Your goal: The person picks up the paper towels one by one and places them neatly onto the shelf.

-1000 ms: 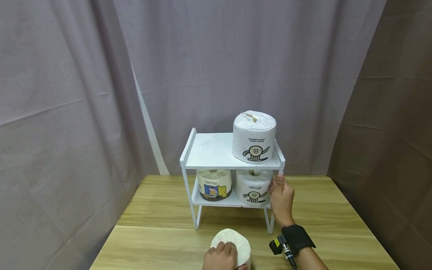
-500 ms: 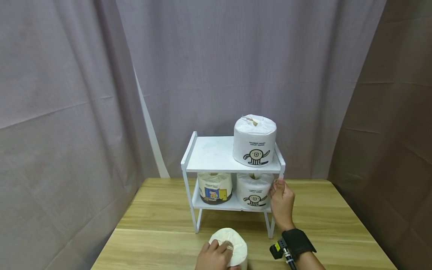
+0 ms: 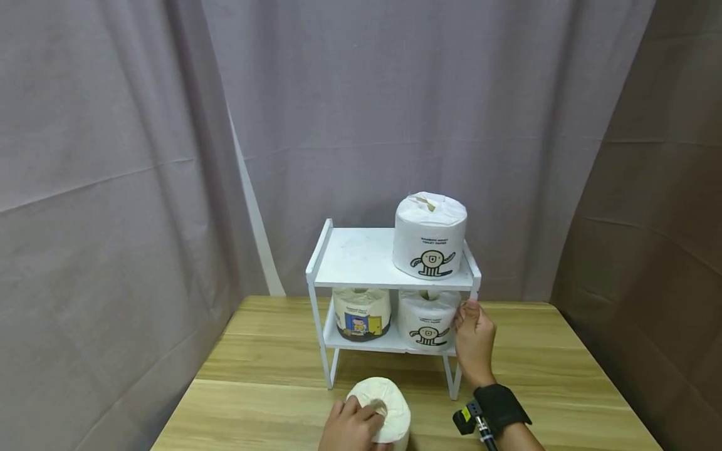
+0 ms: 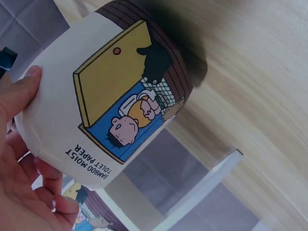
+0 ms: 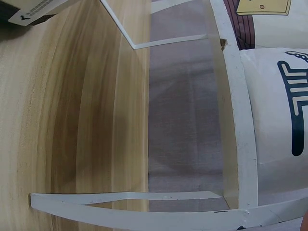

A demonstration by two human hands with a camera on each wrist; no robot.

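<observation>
In the head view my left hand [image 3: 352,426] grips a cream toilet paper roll [image 3: 397,416] at the front of the table, fingers over its top by the core hole. The left wrist view shows the wrapper of this toilet roll, a cartoon of a figure by a yellow door, with thumb and fingers at its top end. A white two-tier shelf [image 3: 361,254] stands behind it. My right hand [image 3: 475,341] holds the shelf's right front post, fingertips just under the upper board; the right wrist view barely shows this hand.
On the upper board's right side stands a white toilet roll [image 3: 430,241]. Below are a cream cartoon roll [image 3: 362,313] on the left and another white roll [image 3: 427,319] on the right. A grey curtain [image 3: 406,100] hangs behind the wooden table [image 3: 254,376].
The left hand and its toilet roll have shifted slightly left and away from the body. The right hand keeps its place at the post. The head view has tilted a little.
</observation>
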